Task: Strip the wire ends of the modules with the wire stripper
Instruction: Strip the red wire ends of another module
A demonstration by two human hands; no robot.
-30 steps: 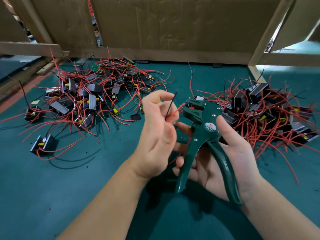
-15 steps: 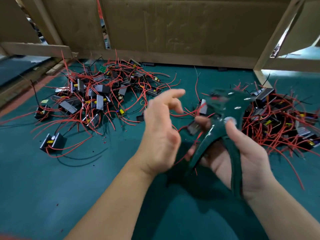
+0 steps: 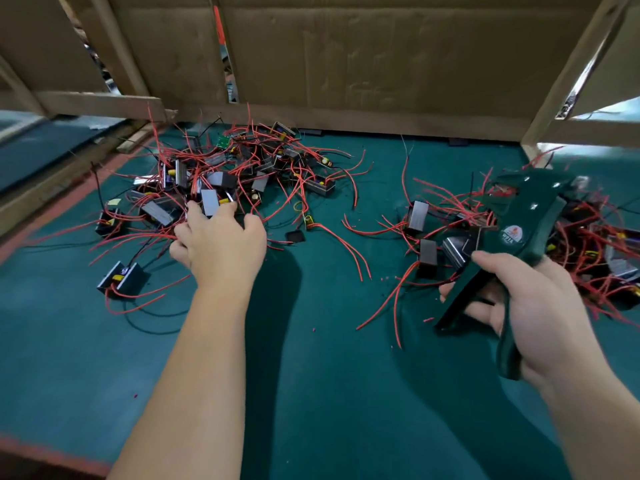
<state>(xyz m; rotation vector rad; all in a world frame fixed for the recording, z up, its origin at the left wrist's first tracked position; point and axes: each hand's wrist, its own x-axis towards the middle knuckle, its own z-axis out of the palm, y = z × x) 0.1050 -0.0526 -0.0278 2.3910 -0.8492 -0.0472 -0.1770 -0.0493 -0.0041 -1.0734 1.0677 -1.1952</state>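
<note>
Left hand (image 3: 218,247) spreads its fingers (image 3: 194,211) wide over the modules (image 3: 209,200) heaped toward the counter's (image 3: 311,375) far-left corner. Right hand (image 3: 533,313) grips the wire stripper (image 3: 533,216). Modules look light and rigid, leads (image 3: 440,197) springy and tangled: take the casing, not wires.

This looks like a small electronics assembly workshop. The work surface (image 3: 329,393) is a teal mat, closed off on the far side by cardboard sheets (image 3: 381,53) set against rough wooden battens (image 3: 576,74) (a home-made booth rather than bought furniture). Small black boxes trailing red wires lie on it in bulk: a left heap of modules (image 3: 214,183) and a right heap (image 3: 588,237). A green wire stripper (image 3: 526,216) is above the right one, and red insulation scraps (image 3: 428,319) dot the mat nearby.
</note>
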